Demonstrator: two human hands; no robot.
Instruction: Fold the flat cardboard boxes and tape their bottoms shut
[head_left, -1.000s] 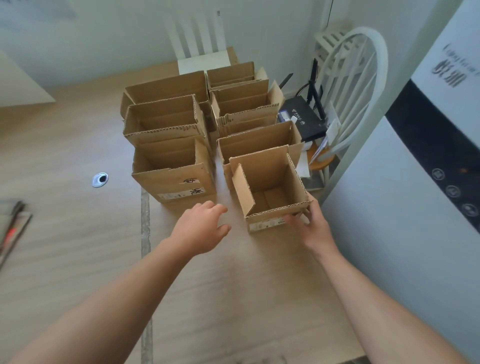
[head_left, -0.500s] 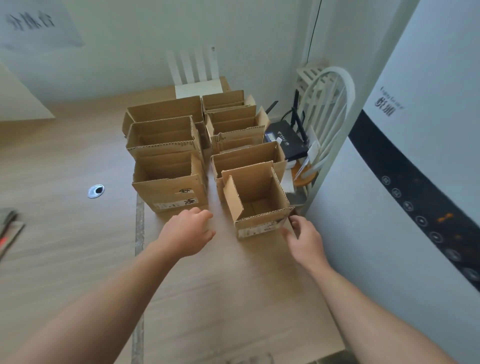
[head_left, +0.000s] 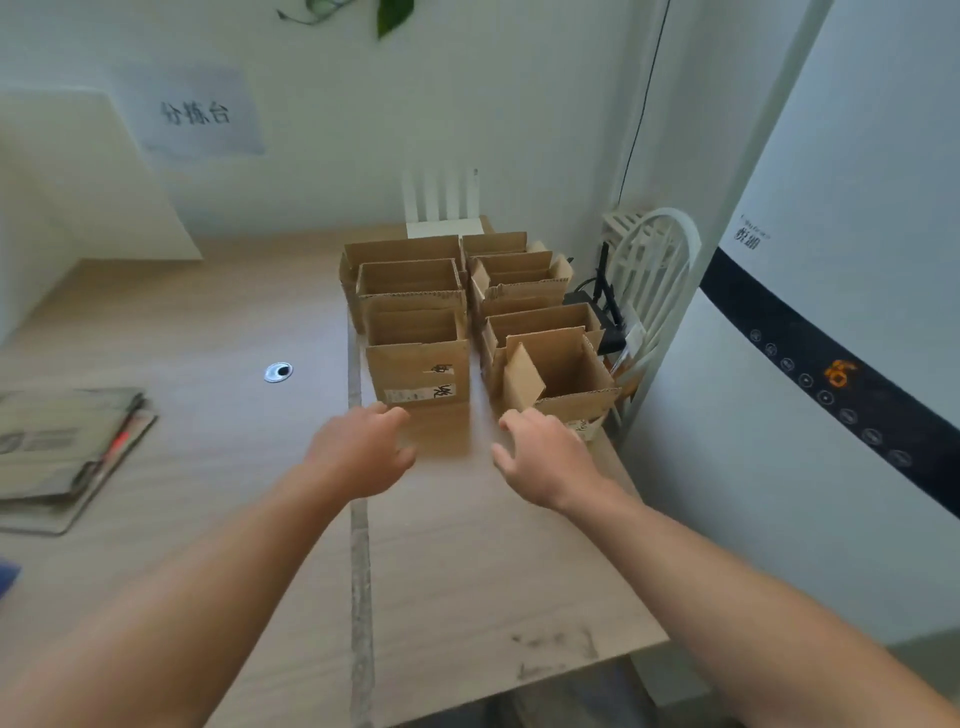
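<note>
Several folded, open-topped cardboard boxes stand in two rows at the far right of the wooden table. The nearest right box has one flap leaning inward. The nearest left box carries labels on its front. My left hand hovers just before the left box with loosely curled fingers, holding nothing. Empty too, my right hand hangs in front of the right box's near corner, apart from it. A stack of flat cardboard lies at the table's left edge.
A white appliance with a black control band stands close on the right. A white chair and a black router sit behind the boxes. A cable grommet is set in the tabletop. A table seam runs toward me.
My right hand has let go of the nearest right box and drawn back left. The left hand pulled back slightly. My view lifted, bringing the flat cardboard stack into sight.
</note>
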